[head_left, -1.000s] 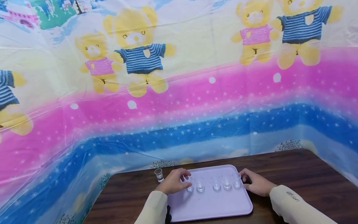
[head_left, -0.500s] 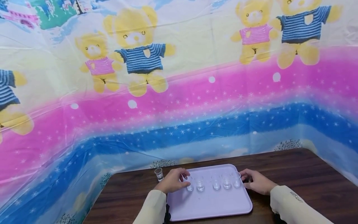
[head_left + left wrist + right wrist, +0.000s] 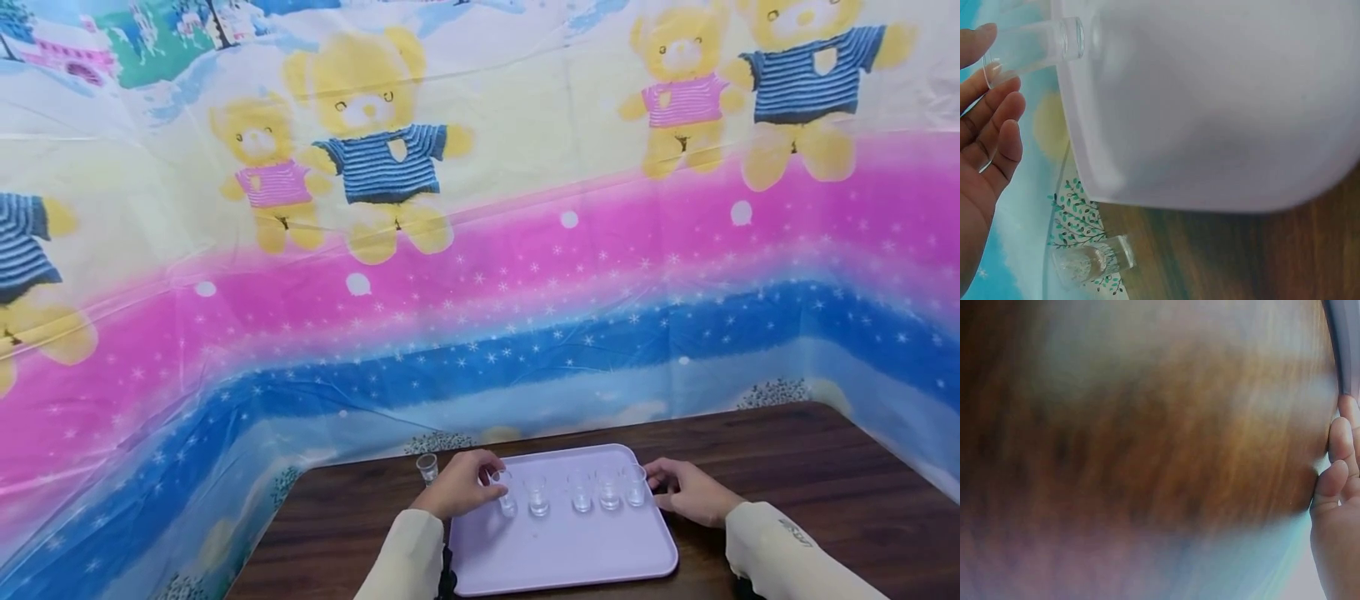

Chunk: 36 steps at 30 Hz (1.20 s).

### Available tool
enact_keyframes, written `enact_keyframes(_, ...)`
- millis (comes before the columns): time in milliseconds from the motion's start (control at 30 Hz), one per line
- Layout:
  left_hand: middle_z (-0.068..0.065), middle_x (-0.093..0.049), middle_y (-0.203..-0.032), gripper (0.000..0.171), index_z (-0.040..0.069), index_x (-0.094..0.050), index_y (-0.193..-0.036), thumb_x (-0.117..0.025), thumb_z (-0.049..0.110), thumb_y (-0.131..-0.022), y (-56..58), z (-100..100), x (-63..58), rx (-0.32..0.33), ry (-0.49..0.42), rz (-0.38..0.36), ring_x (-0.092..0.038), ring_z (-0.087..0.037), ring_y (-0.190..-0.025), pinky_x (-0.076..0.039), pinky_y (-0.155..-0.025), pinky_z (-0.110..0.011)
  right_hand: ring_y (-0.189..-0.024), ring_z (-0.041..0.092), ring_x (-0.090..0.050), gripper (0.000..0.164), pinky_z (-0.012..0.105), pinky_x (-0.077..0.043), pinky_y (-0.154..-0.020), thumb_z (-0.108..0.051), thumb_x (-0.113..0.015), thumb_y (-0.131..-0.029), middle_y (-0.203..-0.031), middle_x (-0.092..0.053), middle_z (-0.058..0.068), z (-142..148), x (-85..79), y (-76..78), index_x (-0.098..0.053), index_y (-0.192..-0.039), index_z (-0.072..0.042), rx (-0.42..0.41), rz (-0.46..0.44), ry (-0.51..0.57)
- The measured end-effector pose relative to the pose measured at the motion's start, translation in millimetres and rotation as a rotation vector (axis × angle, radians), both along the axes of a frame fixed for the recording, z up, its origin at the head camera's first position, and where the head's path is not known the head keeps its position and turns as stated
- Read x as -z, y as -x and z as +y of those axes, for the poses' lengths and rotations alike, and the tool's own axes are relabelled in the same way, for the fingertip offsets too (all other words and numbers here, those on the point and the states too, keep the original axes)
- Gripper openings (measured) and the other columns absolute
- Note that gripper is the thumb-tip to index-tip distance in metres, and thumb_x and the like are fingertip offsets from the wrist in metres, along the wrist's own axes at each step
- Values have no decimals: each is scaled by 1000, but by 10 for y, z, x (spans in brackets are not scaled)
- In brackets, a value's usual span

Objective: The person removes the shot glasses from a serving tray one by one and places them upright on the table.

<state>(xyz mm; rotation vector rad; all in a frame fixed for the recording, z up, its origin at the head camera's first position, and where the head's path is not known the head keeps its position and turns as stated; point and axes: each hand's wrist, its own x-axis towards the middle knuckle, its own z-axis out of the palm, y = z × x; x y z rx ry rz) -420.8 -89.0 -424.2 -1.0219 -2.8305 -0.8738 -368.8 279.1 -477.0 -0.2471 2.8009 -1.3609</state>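
Note:
A small clear shot glass is pinched between the thumb and fingers of my left hand, over the left part of the pale lilac tray. To its right on the tray stands another shot glass. Past a gap come three more: a middle glass, one beside it and a rightmost glass. Clear liquid shows low in them. My right hand grips the tray's right edge with curled fingers, close beside the rightmost glass. In the right wrist view, its fingertips lie along the tray's side.
One more shot glass stands on the dark wooden table, behind my left hand and outside the tray. A curtain printed with teddy bears hangs along the table's far side and around its corners.
My left hand has shifted slightly left, and the glass it pinches leans a little more. The right hand stays at the tray's edge. The head view has tipped up slightly.

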Motion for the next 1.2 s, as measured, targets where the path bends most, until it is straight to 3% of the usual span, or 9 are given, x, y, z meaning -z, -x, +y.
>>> enact_keyframes(167,4,-59,-83,23,7,-66,-100,-74,19,-83,6,-94,-46,-18,-5,29,-54,-9,-72,-47,-61,-25,-78,21,-48,39,36,-39,-66,-3,-68,-79,-94,-56,3,24,19,2,-58,-117,-2,-2,1,2)
enact_keyframes(433,5,-55,-80,23,7,-66,-101,-73,20,-83,9,-318,-40,-105,-9,36,-51,-11,-69,-45,-58,-26,-77,22,-47,38,36,-39,-66,-1,-67,-79,-94,-56,4,40,6,-11,-57,-115,0,-7,9,5)
enact_keyframes(800,3,-58,-79,23,5,-67,-101,-73,19,-84,15,-751,-119,-158,-44,62,-53,-12,-69,-47,-60,-27,-78,21,-48,36,36,-40,-66,-3,-68,-79,-95,-57,4,16,25,6,-58,-114,-2,-15,7,-2)
enact_keyframes(1200,2,-60,-76,25,0,-69,-96,-77,17,-79,20,-983,33,-359,-38,58,-55,-10,-68,-48,-61,-30,-76,22,-47,35,36,-39,-65,-5,-69,-81,-95,-58,5,37,34,12,-59,-114,-2,-60,20,4)
